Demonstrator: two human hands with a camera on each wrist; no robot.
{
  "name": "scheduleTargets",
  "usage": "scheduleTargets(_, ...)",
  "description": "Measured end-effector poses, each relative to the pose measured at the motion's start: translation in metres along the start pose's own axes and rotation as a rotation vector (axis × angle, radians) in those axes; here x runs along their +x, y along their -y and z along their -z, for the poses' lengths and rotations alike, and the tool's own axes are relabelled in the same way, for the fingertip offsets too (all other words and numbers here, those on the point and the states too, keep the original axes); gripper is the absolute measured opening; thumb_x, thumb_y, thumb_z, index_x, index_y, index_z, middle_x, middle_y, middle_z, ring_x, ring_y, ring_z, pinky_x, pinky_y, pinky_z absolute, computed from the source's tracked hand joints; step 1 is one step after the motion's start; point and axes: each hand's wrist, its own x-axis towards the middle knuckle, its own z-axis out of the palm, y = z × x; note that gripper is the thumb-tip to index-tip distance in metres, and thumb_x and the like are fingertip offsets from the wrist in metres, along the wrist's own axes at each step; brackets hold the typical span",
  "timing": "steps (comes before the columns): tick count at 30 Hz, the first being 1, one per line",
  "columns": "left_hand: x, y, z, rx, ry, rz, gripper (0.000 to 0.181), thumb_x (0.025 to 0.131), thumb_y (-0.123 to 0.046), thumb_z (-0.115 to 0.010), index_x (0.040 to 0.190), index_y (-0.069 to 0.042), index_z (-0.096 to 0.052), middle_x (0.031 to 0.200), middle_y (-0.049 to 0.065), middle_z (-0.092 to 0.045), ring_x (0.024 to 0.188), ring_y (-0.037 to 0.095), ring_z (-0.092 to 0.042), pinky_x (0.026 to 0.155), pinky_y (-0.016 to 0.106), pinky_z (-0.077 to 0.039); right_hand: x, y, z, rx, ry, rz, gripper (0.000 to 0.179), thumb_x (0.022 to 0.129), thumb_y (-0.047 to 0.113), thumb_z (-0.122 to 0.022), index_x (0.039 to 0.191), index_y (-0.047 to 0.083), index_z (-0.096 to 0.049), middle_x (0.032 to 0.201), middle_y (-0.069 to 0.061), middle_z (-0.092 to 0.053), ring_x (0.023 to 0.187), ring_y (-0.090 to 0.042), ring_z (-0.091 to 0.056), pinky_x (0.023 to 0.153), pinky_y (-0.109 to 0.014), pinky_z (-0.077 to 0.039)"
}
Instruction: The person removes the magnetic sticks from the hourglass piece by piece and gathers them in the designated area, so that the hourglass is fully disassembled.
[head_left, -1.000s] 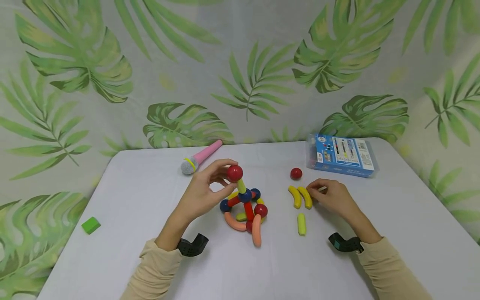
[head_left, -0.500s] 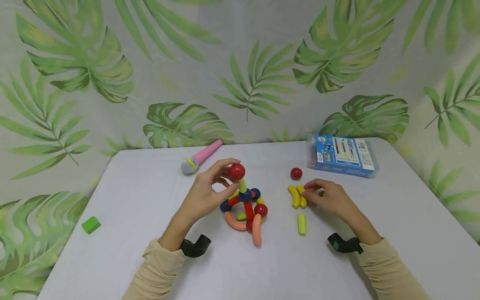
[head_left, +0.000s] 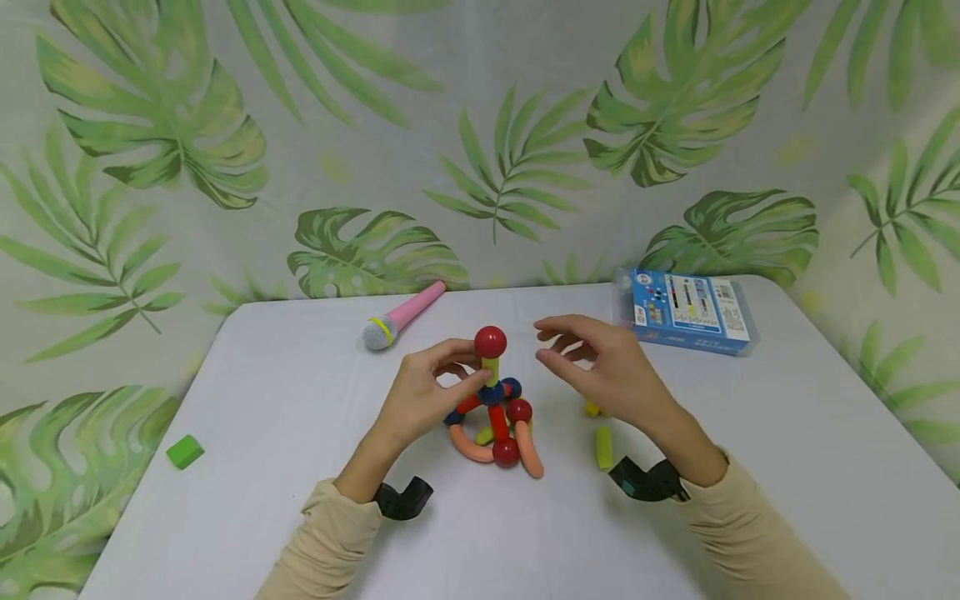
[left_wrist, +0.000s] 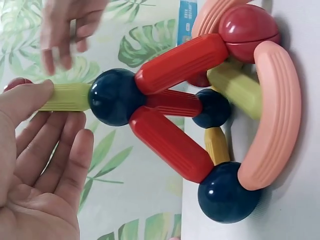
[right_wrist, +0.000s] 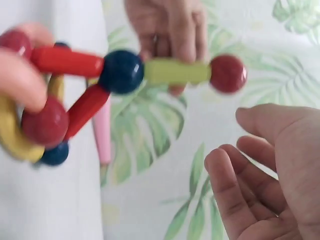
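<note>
A magnetic stick-and-ball structure stands on the table, with red sticks [left_wrist: 172, 145], dark blue balls [left_wrist: 117, 97] and salmon curved sticks [head_left: 529, 450]. From its top rises a yellow-green stick [head_left: 491, 369], capped by a red ball [head_left: 491, 342]. My left hand [head_left: 427, 396] pinches that upright stick between thumb and fingers. To the right of the cap, my right hand [head_left: 611, 367] hovers in the air, fingers apart and holding nothing. In the right wrist view, a gap separates its thumb from the red ball.
A loose yellow-green stick [head_left: 604, 448] lies right of the structure. Yellow pieces [head_left: 592, 409] behind it are mostly hidden by my right hand. A pink toy microphone [head_left: 405, 315], a blue box [head_left: 690, 312] and a green block [head_left: 185, 452] lie farther out.
My right hand has left the yellow curved sticks and moved up and left. My left hand has shifted slightly right, bringing the top stick upright. The front salmon stick has swung right.
</note>
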Motion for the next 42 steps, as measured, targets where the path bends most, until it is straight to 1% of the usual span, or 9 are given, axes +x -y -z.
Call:
scheduleTargets(3, -0.002, 0.002, -0.001, 0.004, 0.008, 0.03, 0.024, 0.09, -0.011, -0.081, 0.113, -0.006, -0.076, 0.104, 0.006, -0.078, 0.094, 0.017, -0.073, 0.084, 0.034, -0.061, 0.011, 0.014, -0.009, 0.051, 0.023, 0.101, 0.043, 0.092, 0.011, -0.079, 0.133, 0.009, -0.067, 0.124, -0.007, -0.072, 0.096, -0.014, -0.072, 0.082, -0.031, -0.062)
scheduleTargets(6, -0.003, 0.005, -0.002, 0.018, 0.02, 0.053, 0.022, 0.09, -0.013, -0.082, 0.11, -0.008, -0.078, 0.102, 0.004, -0.079, 0.09, 0.017, -0.073, 0.08, 0.031, -0.061, 0.018, 0.022, -0.015, 0.06, 0.048, 0.152, 0.044, 0.092, 0.011, -0.079, 0.134, 0.009, -0.067, 0.125, -0.007, -0.072, 0.096, -0.014, -0.072, 0.082, -0.03, -0.062)
scheduleTargets(10, -0.004, 0.009, -0.004, 0.048, 0.044, 0.05, 0.022, 0.088, -0.014, -0.084, 0.108, -0.008, -0.079, 0.101, 0.003, -0.079, 0.088, 0.018, -0.073, 0.076, 0.032, -0.061, 0.021, 0.027, -0.019, 0.047, 0.058, 0.149, 0.041, 0.091, 0.012, -0.08, 0.129, 0.008, -0.069, 0.119, -0.005, -0.073, 0.094, -0.014, -0.073, 0.082, -0.029, -0.062)
scheduleTargets(16, -0.004, 0.015, -0.006, 0.07, 0.077, 0.017, 0.025, 0.086, -0.013, -0.085, 0.109, -0.007, -0.078, 0.102, 0.003, -0.079, 0.088, 0.016, -0.074, 0.084, 0.04, -0.062, 0.02, 0.024, -0.019, 0.01, 0.021, 0.149, 0.038, 0.089, 0.014, -0.082, 0.124, 0.007, -0.071, 0.115, -0.005, -0.075, 0.092, -0.014, -0.074, 0.084, -0.032, -0.062)
scheduleTargets(23, -0.005, 0.016, -0.006, 0.079, 0.091, 0.019, 0.025, 0.088, -0.015, -0.084, 0.11, -0.006, -0.078, 0.102, 0.003, -0.079, 0.09, 0.014, -0.075, 0.091, 0.039, -0.061, 0.017, 0.022, -0.023, -0.019, -0.026, 0.2, 0.04, 0.087, 0.011, -0.083, 0.124, 0.006, -0.071, 0.117, -0.006, -0.075, 0.1, -0.018, -0.073, 0.087, -0.035, -0.062)
scheduleTargets(30, -0.005, 0.016, -0.007, 0.101, 0.091, 0.013, 0.024, 0.087, -0.016, -0.085, 0.109, -0.008, -0.078, 0.102, 0.002, -0.079, 0.091, 0.013, -0.074, 0.092, 0.036, -0.06, 0.013, 0.016, -0.025, -0.003, -0.09, 0.207, 0.04, 0.086, 0.01, -0.083, 0.124, 0.004, -0.07, 0.116, -0.007, -0.075, 0.103, -0.019, -0.073, 0.089, -0.036, -0.061)
scheduleTargets(33, -0.004, 0.015, -0.006, 0.108, 0.091, 0.001, 0.024, 0.087, -0.016, -0.085, 0.109, -0.008, -0.078, 0.102, 0.002, -0.079, 0.091, 0.013, -0.074, 0.092, 0.035, -0.06, 0.012, 0.013, -0.025, 0.004, -0.108, 0.228, 0.04, 0.086, 0.008, -0.083, 0.123, 0.003, -0.07, 0.116, -0.008, -0.075, 0.103, -0.02, -0.073, 0.089, -0.035, -0.061)
scheduleTargets(38, -0.001, 0.013, -0.006, 0.114, 0.099, -0.019, 0.024, 0.088, -0.016, -0.084, 0.11, -0.007, -0.078, 0.103, 0.003, -0.079, 0.091, 0.014, -0.074, 0.091, 0.036, -0.061, 0.011, 0.011, -0.025, -0.035, -0.142, 0.29, 0.042, 0.083, 0.004, -0.084, 0.122, 0.003, -0.07, 0.116, -0.008, -0.075, 0.106, -0.022, -0.071, 0.09, -0.036, -0.061)
scheduleTargets(42, 0.001, 0.012, -0.006, 0.132, 0.098, -0.026, 0.024, 0.087, -0.015, -0.084, 0.109, -0.007, -0.078, 0.102, 0.003, -0.079, 0.092, 0.014, -0.074, 0.091, 0.038, -0.061, 0.011, 0.01, -0.024, -0.058, -0.168, 0.315, 0.044, 0.082, 0.002, -0.085, 0.123, 0.002, -0.07, 0.117, -0.009, -0.074, 0.106, -0.021, -0.071, 0.093, -0.03, -0.058)
